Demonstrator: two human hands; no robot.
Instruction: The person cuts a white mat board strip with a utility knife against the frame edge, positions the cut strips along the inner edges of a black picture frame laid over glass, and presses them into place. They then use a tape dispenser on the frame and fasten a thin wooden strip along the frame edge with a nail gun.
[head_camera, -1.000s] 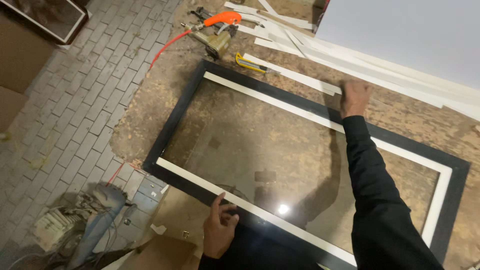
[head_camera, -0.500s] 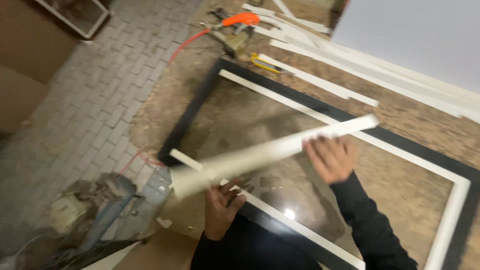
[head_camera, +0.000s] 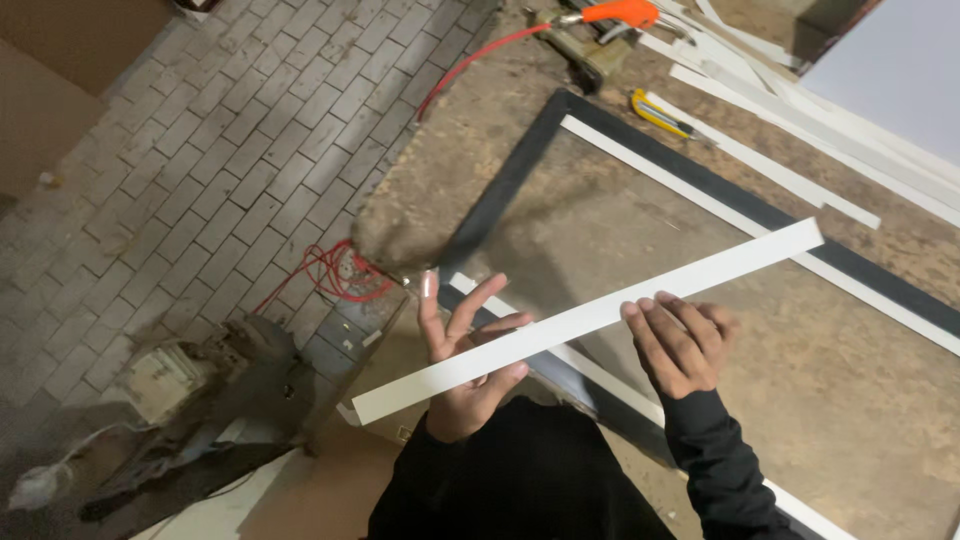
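A long white strip (head_camera: 590, 318) hangs in the air, slanting up to the right, above the near left corner of a black frame (head_camera: 505, 190) with a glass pane that lies on a brown table (head_camera: 870, 400). My left hand (head_camera: 465, 350) supports the strip from behind with its fingers spread. My right hand (head_camera: 680, 340) grips the strip near its middle. White strips (head_camera: 640, 160) line the inner edges of the frame.
A yellow utility knife (head_camera: 660, 112) lies beyond the frame beside more loose white strips (head_camera: 800, 95). An orange-handled tool (head_camera: 605, 25) and a red hose (head_camera: 470, 65) sit at the table's far corner. Red cable (head_camera: 335, 270) and a machine (head_camera: 190, 390) lie on the paved floor.
Both hands rested on the frame's white strips a second ago. They have since lifted one strip off the frame and raised it nearer the camera. The view has shifted left.
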